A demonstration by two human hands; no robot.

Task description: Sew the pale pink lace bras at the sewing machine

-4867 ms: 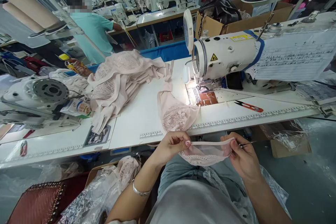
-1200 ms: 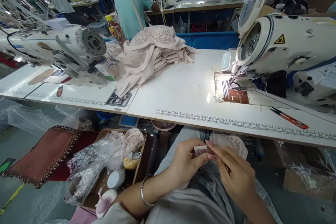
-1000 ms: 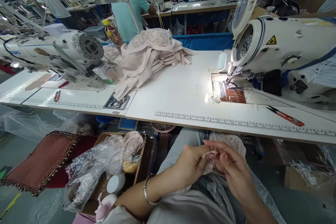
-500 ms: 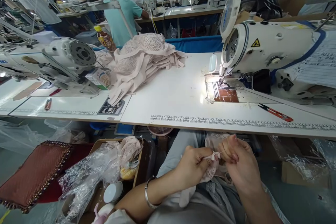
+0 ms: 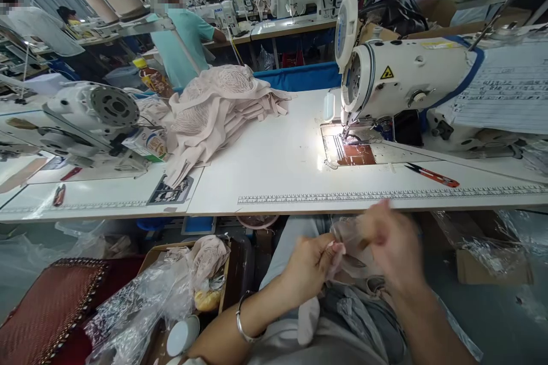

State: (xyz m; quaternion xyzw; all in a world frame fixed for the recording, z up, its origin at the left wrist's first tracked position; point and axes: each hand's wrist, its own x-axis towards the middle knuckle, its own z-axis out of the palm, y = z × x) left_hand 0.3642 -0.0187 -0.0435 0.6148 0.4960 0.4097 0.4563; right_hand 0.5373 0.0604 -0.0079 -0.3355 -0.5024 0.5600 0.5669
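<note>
Over my lap, my left hand (image 5: 310,268) pinches the edge of a pale pink piece of fabric (image 5: 337,250) between thumb and fingers. My right hand (image 5: 394,248) is close by on the right, smeared by motion; whether its fingers hold anything does not show. Sheer pale fabric (image 5: 349,234) lies between the two hands, below the table's front edge. On the table, a sewing machine (image 5: 411,77) stands at the right with its lamp lit over the needle plate. Orange-handled thread snips (image 5: 432,175) lie in front of it.
A heap of pale pink lace garments (image 5: 214,108) rests on the white table (image 5: 265,162), beside another sewing machine (image 5: 94,120). Below at left are an open cardboard box (image 5: 149,254) with plastic bags and a dark red cushion (image 5: 55,308). A person in a teal shirt (image 5: 182,40) sits beyond.
The head view has shifted, so the table things sit further left. My right hand has turned and blurred with motion, while my left hand keeps its pinch on the fabric.
</note>
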